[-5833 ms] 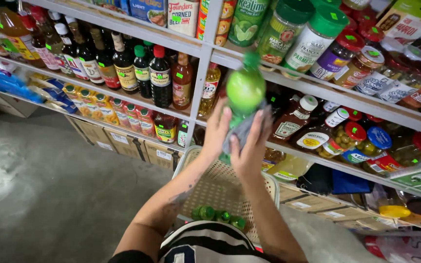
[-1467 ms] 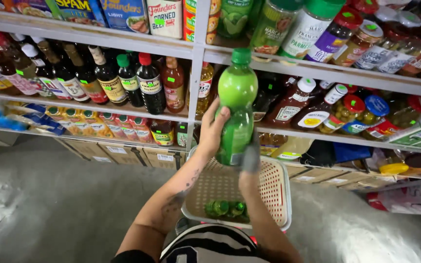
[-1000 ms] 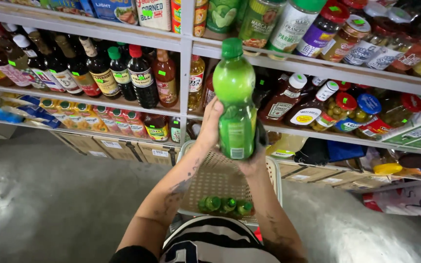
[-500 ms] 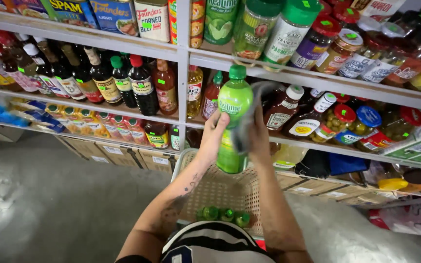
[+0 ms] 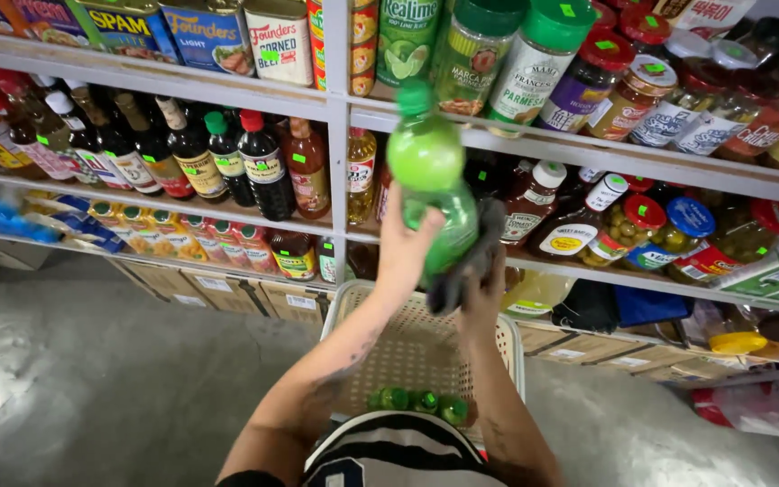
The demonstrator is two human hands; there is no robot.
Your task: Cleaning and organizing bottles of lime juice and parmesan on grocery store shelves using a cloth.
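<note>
I hold a green plastic bottle (image 5: 432,171) with a green cap up in front of the shelves, above a cream plastic basket (image 5: 511,347). My left hand (image 5: 405,248) grips its left side. My right hand (image 5: 482,293) presses a dark grey cloth (image 5: 466,266) against the bottle's lower right side. Three more green bottles (image 5: 418,403) lie in the basket, near my chest.
White shelves (image 5: 340,108) hold cans, dark sauce bottles (image 5: 263,167), jars with red, blue and green lids (image 5: 669,225). Cardboard boxes (image 5: 218,293) sit under the lowest shelf. Grey concrete floor (image 5: 83,388) stretches to the left.
The bottle has tilted and turned in my hands, cap now leaning toward me. My right hand with the cloth has slid lower along the bottle's side.
</note>
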